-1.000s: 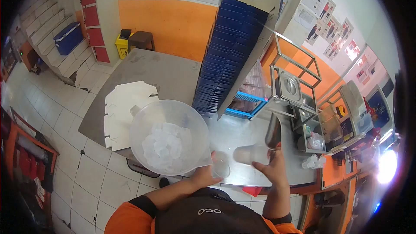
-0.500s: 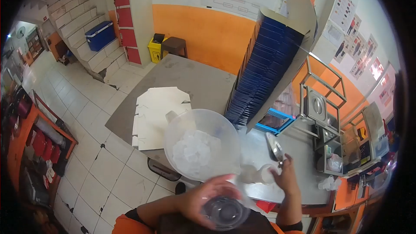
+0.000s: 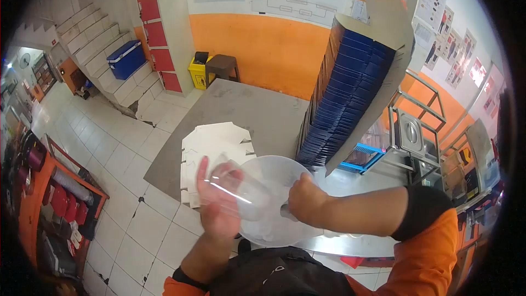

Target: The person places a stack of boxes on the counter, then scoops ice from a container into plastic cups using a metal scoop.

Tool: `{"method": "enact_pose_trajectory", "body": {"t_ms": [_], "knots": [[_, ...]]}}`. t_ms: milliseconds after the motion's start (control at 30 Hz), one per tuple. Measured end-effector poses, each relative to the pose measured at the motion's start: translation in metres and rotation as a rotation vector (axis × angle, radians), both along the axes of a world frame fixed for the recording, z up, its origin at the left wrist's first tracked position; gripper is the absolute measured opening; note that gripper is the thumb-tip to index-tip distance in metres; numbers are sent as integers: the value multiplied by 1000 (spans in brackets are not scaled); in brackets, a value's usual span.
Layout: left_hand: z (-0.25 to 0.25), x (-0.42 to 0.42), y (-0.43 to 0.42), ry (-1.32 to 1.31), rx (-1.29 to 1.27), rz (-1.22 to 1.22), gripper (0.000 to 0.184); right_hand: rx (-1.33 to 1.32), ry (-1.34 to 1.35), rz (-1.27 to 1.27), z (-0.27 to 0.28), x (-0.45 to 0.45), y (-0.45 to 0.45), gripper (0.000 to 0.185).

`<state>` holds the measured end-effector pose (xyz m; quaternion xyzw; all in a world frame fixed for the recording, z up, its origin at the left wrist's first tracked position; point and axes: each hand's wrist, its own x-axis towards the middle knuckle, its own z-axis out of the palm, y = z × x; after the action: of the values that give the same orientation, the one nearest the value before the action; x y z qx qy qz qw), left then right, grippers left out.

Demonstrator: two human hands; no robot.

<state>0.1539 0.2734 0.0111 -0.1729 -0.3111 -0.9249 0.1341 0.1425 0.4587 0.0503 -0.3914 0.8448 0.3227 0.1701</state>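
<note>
1. Both hands have moved since half a second ago: the right hand (image 3: 307, 197) has come from the counter to the bowl (image 3: 279, 169), and the left hand (image 3: 220, 208) has lifted the cup (image 3: 238, 189) from in front of the apron (image 3: 279, 268) to the bowl's left side
2. Gripping the clear cup, the left hand has its fingers showing through the plastic; the cup is tilted and partly in front of the bowl
3. Closed in a fist, the right hand grips a grey scoop (image 3: 285, 211), of which only a little shows just below the knuckles
4. Ice (image 3: 266, 229) lies in the bowl, below and between the hands, blurred and partly hidden
5. White card sheets (image 3: 215, 136) lie just beyond the left hand
6. Tall and dark, a stack of blue boxes (image 3: 350, 87) stands beyond the right hand, with a blue crate (image 3: 362, 160) farther to its right
</note>
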Motion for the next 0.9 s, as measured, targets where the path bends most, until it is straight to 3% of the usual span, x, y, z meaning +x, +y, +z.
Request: {"method": "enact_pose_trajectory", "body": {"t_ms": [33,133,333,433,533,633,767,900], "knots": [[0,-1,5,-17,22,-15,100,33,-72,40,-11,-8,-3,15],[-2,-5,3,-53,78,-47,101,-44,-262,-147,-30,-17,-9,15],[-5,-2,-5,-100,-51,-3,106,-94,-285,-108,-20,-20,-2,15],[-5,-1,-2,-114,-66,28,106,-261,-275,-219,-33,-11,2,16],[-2,-1,0,-130,-107,60,107,-412,-299,-93,-68,-17,-9,17],[-2,-2,-2,-171,-130,76,106,-573,-326,-22,-40,-33,4,19],[0,-5,1,-148,-149,86,104,-428,-377,78,-9,-46,19,23],[7,-5,5,-173,-188,55,104,-465,-490,34,-2,-55,31,21]]}}
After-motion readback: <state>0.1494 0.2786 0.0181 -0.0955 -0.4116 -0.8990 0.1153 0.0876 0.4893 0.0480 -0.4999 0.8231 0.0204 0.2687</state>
